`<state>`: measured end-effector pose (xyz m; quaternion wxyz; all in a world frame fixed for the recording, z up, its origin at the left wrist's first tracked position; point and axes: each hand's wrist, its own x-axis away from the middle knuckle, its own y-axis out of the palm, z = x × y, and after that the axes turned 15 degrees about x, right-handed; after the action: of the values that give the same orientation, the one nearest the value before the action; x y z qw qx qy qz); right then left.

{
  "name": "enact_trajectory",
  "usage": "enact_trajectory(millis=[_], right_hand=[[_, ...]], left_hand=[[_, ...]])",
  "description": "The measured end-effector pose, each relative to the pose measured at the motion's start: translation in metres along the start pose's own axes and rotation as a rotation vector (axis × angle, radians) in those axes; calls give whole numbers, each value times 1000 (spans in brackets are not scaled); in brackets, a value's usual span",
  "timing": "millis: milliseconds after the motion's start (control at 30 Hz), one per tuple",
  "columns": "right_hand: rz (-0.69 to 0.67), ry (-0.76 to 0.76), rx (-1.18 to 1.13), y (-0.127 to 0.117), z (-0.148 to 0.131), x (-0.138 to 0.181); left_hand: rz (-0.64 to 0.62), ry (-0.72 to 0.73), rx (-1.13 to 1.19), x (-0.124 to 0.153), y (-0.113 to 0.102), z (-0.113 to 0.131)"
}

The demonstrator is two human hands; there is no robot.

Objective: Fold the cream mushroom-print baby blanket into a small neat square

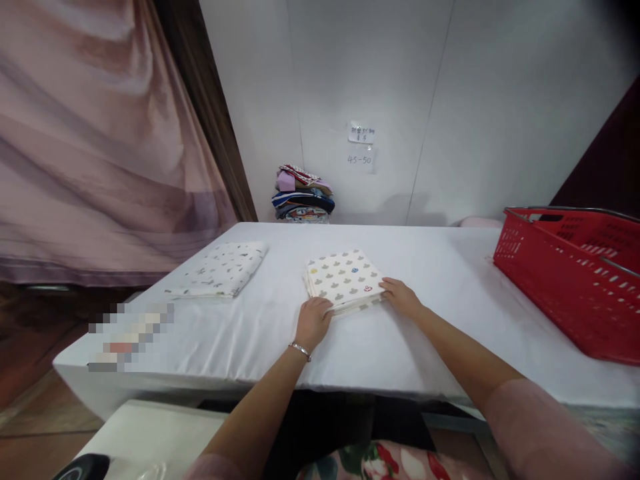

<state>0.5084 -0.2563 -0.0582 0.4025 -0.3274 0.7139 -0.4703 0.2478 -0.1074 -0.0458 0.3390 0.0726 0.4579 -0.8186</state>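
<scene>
"Where could a hand slide across the desk (450, 267)?"

"Between the folded cloth (343, 277) in the middle and the patterned cloth (220, 270) to its left; an open strip runs front to back there."

"And rightward?"

"A wide stretch lies beyond the right grip (400, 297), as far as the red basket (565, 287). Its raised side blocks the way at that end."

"What about the far edge?"

"A clothes pile (303, 193) stands up there, left of centre, and the wall (370, 80) shuts off the back. Above the folded cloth nothing overhangs."
</scene>
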Motion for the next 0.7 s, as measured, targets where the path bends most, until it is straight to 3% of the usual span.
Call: enact_trajectory(millis=[167,400,700], right_hand=[[17,-6,-105,4,8,-2],[12,134,-471,10,28,-13],[-124,224,-649,-12,23,-12]], left_hand=[[3,-33,-1,-2,-2,2],[29,-67,77,-11,2,-6],[34,-33,-59,-13,2,9]])
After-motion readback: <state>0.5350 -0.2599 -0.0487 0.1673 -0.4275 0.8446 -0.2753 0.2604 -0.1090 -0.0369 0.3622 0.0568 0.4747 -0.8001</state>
